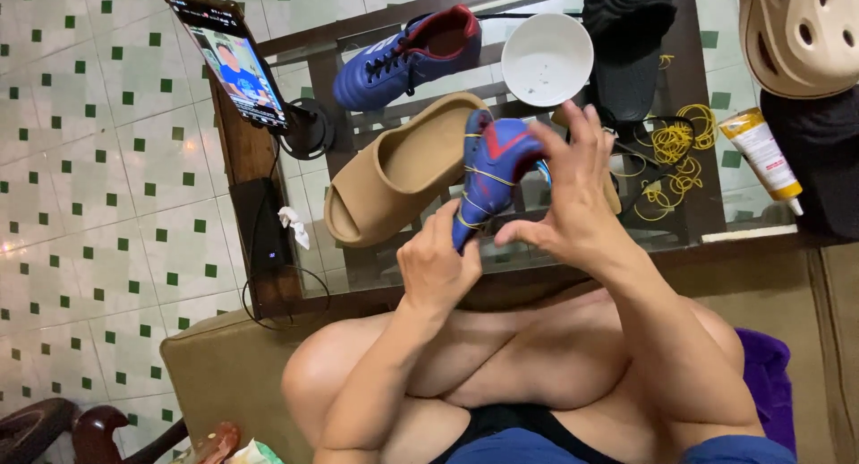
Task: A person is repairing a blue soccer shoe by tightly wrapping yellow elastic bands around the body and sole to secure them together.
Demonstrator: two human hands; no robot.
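While sitting cross-legged before the glass counter (716, 236), holding a blue shoe (490, 173) up over its near edge, toe end raised, with yellow rubber bands (476, 176) wound across it. Left hand (436, 265) gripping the shoe's lower end, grip closed on it; right hand (577, 195) resting against its far side, thumb near the bottom and fingers spread, grip loosely open rather than clamped. Seemingly binding the shoe with bands, perhaps pressing a glued sole: a judgement only. Probably calling next for stretching another band round the shoe while keeping the left grip firm, so the wraps already on are not slipping. Lying on the counter: a tan slide (398, 170) just beside the shoe, a second blue shoe (407, 57) farther back, a white bowl (547, 59), a heap of loose bands (673, 155), a glue tube (762, 155). Standing propped at the left corner, a phone (231, 59) with its screen lit.
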